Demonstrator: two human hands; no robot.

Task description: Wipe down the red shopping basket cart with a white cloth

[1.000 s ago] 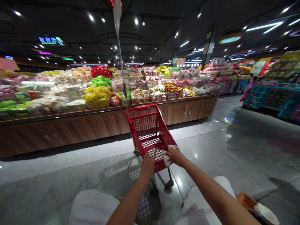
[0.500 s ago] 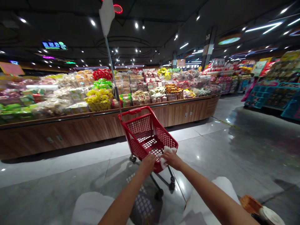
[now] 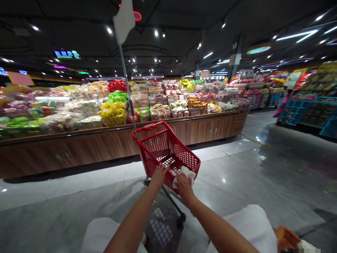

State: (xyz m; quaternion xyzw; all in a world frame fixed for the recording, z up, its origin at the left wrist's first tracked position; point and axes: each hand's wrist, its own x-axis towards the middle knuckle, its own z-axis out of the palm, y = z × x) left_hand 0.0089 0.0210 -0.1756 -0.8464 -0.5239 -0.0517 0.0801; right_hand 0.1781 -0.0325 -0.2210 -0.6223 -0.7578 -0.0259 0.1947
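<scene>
A small red plastic shopping cart [image 3: 168, 151] stands on the grey floor in front of me, with a thin pole and white flag [image 3: 123, 21] rising from its far left corner. My left hand [image 3: 158, 176] grips the cart's near rim. My right hand [image 3: 183, 182] presses a white cloth [image 3: 184, 173] against the rim beside it. The cart's basket looks empty.
A long wooden display counter [image 3: 110, 138] piled with packaged snacks runs across behind the cart. More shelves and blue racks [image 3: 302, 109] stand at the right. My knees in white trousers [image 3: 250, 225] show below. A brown item [image 3: 285, 239] lies by my right leg.
The cart has turned and shifted left. My right hand with the cloth has slid left along the near rim, closer to my left hand.
</scene>
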